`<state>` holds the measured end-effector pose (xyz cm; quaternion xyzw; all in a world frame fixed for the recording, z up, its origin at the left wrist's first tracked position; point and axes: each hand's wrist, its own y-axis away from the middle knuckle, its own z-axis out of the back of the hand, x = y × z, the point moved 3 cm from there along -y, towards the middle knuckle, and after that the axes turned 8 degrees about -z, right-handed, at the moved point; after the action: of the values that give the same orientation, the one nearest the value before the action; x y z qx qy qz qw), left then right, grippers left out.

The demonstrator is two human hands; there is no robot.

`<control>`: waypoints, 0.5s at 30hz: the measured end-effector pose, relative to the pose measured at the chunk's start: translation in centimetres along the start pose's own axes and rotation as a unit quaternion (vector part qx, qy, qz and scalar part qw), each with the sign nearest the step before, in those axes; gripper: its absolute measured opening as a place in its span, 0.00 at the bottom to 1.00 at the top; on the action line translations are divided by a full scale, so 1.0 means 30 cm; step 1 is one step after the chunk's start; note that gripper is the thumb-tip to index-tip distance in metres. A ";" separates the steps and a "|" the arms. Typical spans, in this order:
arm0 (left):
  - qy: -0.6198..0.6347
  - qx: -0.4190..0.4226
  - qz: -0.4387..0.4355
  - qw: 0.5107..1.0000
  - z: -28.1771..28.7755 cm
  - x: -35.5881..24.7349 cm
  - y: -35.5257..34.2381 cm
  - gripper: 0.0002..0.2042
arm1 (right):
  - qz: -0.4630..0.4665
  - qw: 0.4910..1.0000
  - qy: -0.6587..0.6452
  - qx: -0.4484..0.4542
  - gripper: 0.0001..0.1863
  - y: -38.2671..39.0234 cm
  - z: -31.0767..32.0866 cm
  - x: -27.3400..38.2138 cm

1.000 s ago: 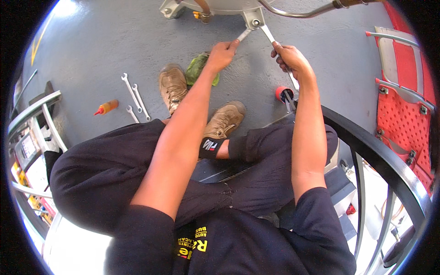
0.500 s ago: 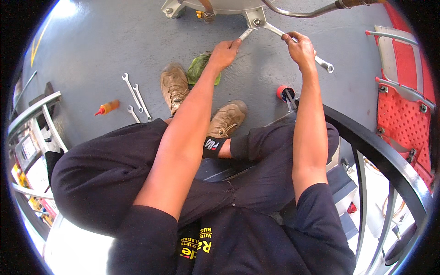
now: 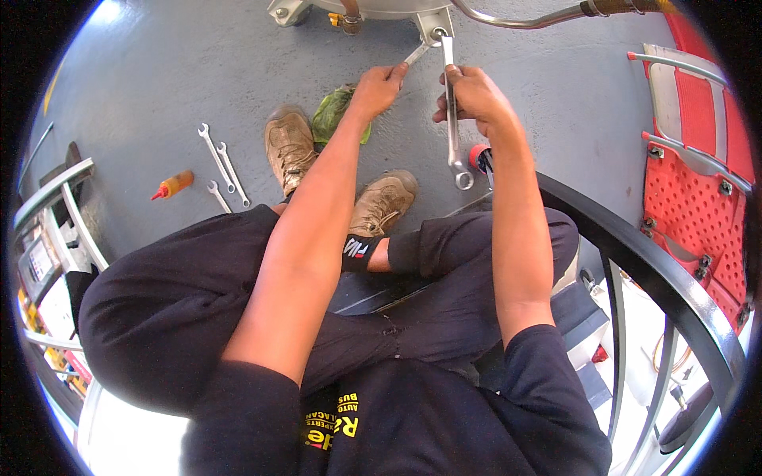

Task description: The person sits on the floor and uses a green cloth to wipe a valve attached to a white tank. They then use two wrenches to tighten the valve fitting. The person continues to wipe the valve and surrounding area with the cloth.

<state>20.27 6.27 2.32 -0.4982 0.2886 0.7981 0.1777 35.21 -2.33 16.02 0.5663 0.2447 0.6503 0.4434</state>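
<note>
My left hand (image 3: pixel 378 92) is closed on a short wrench (image 3: pixel 416 54), whose far end meets a metal bracket (image 3: pixel 433 21) at the base of a pale grey machine (image 3: pixel 381 6). In my right hand (image 3: pixel 476 97) is a longer combination wrench (image 3: pixel 453 143). Its upper end sits at the bolt (image 3: pixel 438 34) on that bracket, and its ring end hangs free toward me. My right thumb lies on the shaft, with the fingers loosely around it. Both arms stretch forward over my legs.
Several wrenches (image 3: pixel 214 155) and an orange bottle with a red tip (image 3: pixel 172 185) lie on the grey floor at left. A green cloth (image 3: pixel 332 111) is beside my shoe (image 3: pixel 289 147). A black curved rail (image 3: pixel 635 238) and red perforated panels (image 3: pixel 690 190) stand at right.
My right hand has swung the long wrench leftward, from slanting right to pointing nearly straight toward me. My left hand keeps its hold. The whole view has shifted slightly.
</note>
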 end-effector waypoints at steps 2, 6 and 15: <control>0.003 -0.018 -0.023 1.000 -0.007 0.024 -0.011 0.31 | 0.014 0.999 -0.042 0.014 0.22 -0.010 -0.040 -0.003; 0.012 -0.005 -0.029 1.000 -0.008 0.000 -0.004 0.31 | 0.029 0.989 -0.136 0.051 0.20 -0.041 -0.108 -0.030; 0.021 0.011 -0.013 1.000 0.000 0.015 -0.004 0.31 | 0.007 0.981 -0.143 0.131 0.20 -0.082 -0.078 -0.050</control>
<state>20.12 6.36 1.88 -0.5162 0.2943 0.7823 0.1870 33.66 -1.98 12.66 0.7088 0.2576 0.5277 0.3908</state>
